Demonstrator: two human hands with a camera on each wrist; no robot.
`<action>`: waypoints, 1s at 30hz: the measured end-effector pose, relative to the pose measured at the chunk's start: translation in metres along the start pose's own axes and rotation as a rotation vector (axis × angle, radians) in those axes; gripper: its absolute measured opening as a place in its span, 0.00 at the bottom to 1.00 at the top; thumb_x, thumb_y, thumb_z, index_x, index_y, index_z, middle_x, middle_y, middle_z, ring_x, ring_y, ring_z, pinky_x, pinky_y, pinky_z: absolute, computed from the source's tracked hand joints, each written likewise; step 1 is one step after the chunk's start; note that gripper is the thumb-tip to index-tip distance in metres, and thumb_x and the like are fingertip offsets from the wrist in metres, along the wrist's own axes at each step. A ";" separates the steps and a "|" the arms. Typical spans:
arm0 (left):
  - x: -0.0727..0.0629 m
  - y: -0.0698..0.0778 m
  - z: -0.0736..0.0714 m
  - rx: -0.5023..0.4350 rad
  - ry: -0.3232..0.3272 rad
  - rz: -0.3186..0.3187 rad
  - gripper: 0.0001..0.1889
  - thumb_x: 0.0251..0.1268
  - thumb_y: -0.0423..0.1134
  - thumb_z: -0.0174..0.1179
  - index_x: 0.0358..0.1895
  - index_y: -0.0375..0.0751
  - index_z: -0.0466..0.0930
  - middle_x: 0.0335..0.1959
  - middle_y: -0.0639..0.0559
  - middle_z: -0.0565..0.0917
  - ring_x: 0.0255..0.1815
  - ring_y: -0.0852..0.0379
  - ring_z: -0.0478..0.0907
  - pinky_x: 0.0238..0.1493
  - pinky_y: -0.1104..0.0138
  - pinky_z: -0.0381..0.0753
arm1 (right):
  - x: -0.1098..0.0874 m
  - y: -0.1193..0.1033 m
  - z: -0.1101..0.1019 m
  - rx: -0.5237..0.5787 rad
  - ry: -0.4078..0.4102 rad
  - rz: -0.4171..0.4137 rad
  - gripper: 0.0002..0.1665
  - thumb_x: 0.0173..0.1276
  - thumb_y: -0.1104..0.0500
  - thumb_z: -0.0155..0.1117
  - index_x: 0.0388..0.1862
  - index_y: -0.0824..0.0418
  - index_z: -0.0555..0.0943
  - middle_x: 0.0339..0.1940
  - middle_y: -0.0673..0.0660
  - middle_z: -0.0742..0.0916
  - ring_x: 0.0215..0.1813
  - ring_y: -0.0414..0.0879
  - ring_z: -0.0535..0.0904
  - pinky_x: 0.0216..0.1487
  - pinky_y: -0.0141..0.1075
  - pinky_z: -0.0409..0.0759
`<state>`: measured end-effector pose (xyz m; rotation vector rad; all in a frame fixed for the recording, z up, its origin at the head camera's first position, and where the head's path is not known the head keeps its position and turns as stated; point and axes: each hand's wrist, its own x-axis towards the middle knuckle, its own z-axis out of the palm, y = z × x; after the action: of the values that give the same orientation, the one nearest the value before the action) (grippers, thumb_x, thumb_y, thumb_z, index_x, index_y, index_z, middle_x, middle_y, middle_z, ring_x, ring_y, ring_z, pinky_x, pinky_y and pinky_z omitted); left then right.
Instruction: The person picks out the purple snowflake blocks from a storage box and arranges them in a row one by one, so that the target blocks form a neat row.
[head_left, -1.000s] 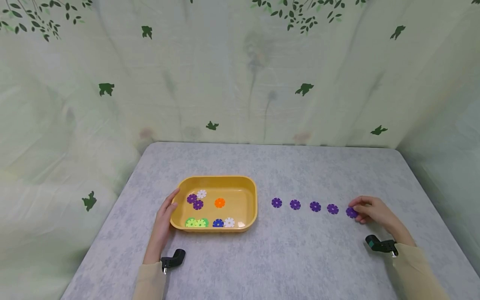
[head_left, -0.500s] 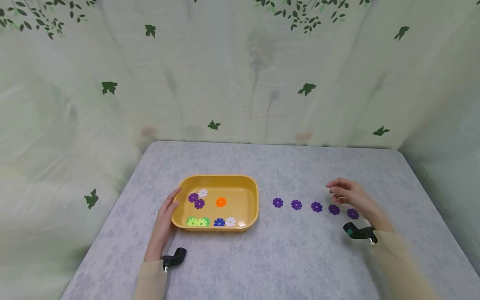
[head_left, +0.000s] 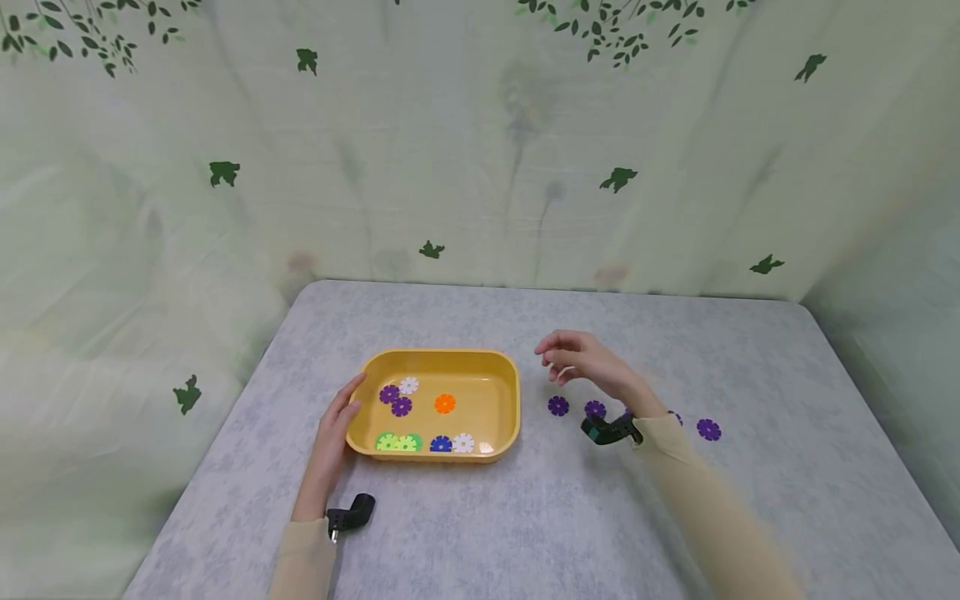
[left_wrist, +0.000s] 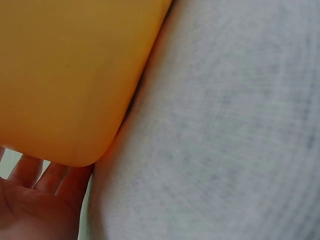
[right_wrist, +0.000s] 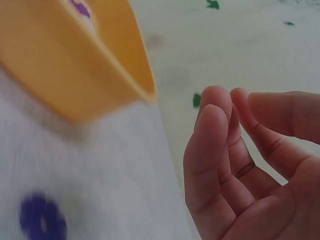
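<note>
A yellow tray [head_left: 444,456] lies on the table, with my left hand [head_left: 327,442] resting at its left end. In the left wrist view, the fingers [left_wrist: 50,177] of that hand extend against the tray's outer wall. My right hand [head_left: 588,364] is in the air just right of the tray, fingers loosely bent and holding nothing. Below it runs a row of purple notched, flower-shaped discs, from a left disc [head_left: 558,406] to a right-end disc [head_left: 708,429]. The right wrist and its camera partly cover the middle ones.
Inside the tray are purple discs [head_left: 401,407], an orange disc [head_left: 445,403], a blue disc [head_left: 441,444], white discs [head_left: 463,442] and green discs [head_left: 397,442]. The grey table [head_left: 480,533] meets a leaf-printed curtain [head_left: 480,167] at the back.
My right hand has let go of the purple disc at the row's right end, lifted, and moved left over the row toward the tray. The left hand stays at the tray.
</note>
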<state>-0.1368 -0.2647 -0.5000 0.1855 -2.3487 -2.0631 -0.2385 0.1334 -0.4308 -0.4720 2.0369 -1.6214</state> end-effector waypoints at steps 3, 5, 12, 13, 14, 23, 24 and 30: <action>0.000 0.000 0.001 -0.007 0.001 0.002 0.25 0.78 0.49 0.41 0.74 0.53 0.59 0.75 0.57 0.55 0.75 0.57 0.47 0.72 0.56 0.50 | 0.021 -0.009 0.023 -0.003 -0.056 -0.003 0.17 0.74 0.59 0.53 0.52 0.71 0.74 0.44 0.71 0.78 0.34 0.50 0.78 0.41 0.42 0.83; 0.000 0.001 0.001 -0.007 -0.001 0.002 0.25 0.78 0.48 0.41 0.74 0.52 0.58 0.75 0.57 0.55 0.75 0.57 0.47 0.72 0.55 0.50 | 0.033 -0.015 0.038 -0.008 -0.093 -0.002 0.17 0.73 0.60 0.53 0.53 0.71 0.74 0.45 0.72 0.78 0.35 0.51 0.78 0.40 0.40 0.83; -0.004 0.009 0.002 -0.003 -0.008 0.006 0.24 0.79 0.43 0.40 0.74 0.49 0.58 0.75 0.53 0.55 0.75 0.55 0.47 0.72 0.54 0.49 | 0.064 -0.033 0.093 -0.008 -0.223 -0.004 0.17 0.73 0.60 0.52 0.54 0.72 0.74 0.48 0.69 0.79 0.44 0.68 0.77 0.40 0.39 0.83; -0.004 0.009 0.001 0.000 -0.008 0.006 0.24 0.79 0.43 0.40 0.74 0.49 0.58 0.75 0.53 0.56 0.75 0.55 0.46 0.72 0.54 0.49 | 0.068 -0.035 0.100 -0.004 -0.239 -0.001 0.17 0.74 0.60 0.52 0.54 0.71 0.75 0.49 0.69 0.79 0.45 0.68 0.77 0.41 0.40 0.83; -0.004 0.009 0.001 0.006 -0.006 0.004 0.24 0.79 0.43 0.40 0.74 0.48 0.58 0.75 0.53 0.56 0.75 0.54 0.46 0.72 0.53 0.49 | 0.072 -0.036 0.106 -0.003 -0.253 0.001 0.17 0.74 0.60 0.52 0.54 0.71 0.75 0.51 0.70 0.79 0.45 0.67 0.77 0.41 0.40 0.83; 0.001 -0.001 -0.002 0.023 -0.008 0.017 0.25 0.78 0.47 0.40 0.74 0.51 0.58 0.75 0.55 0.56 0.75 0.56 0.47 0.72 0.54 0.49 | 0.098 -0.037 0.151 -0.029 -0.299 0.071 0.18 0.72 0.63 0.51 0.56 0.73 0.75 0.54 0.70 0.79 0.44 0.59 0.81 0.47 0.46 0.82; 0.001 -0.001 -0.002 0.024 -0.008 0.018 0.25 0.78 0.48 0.40 0.74 0.51 0.58 0.75 0.55 0.56 0.75 0.56 0.47 0.72 0.54 0.49 | 0.101 -0.035 0.155 -0.036 -0.297 0.080 0.18 0.72 0.64 0.51 0.56 0.73 0.75 0.54 0.69 0.79 0.43 0.58 0.81 0.47 0.46 0.82; 0.001 0.000 -0.002 0.032 -0.011 0.023 0.24 0.79 0.45 0.39 0.74 0.51 0.58 0.75 0.54 0.55 0.75 0.55 0.47 0.72 0.53 0.49 | 0.110 -0.026 0.175 -0.080 -0.253 0.139 0.16 0.69 0.66 0.52 0.52 0.69 0.79 0.45 0.62 0.83 0.35 0.53 0.80 0.42 0.42 0.83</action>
<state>-0.1375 -0.2673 -0.5002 0.1473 -2.3799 -2.0232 -0.2296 -0.0732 -0.4536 -0.5232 1.9051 -1.3308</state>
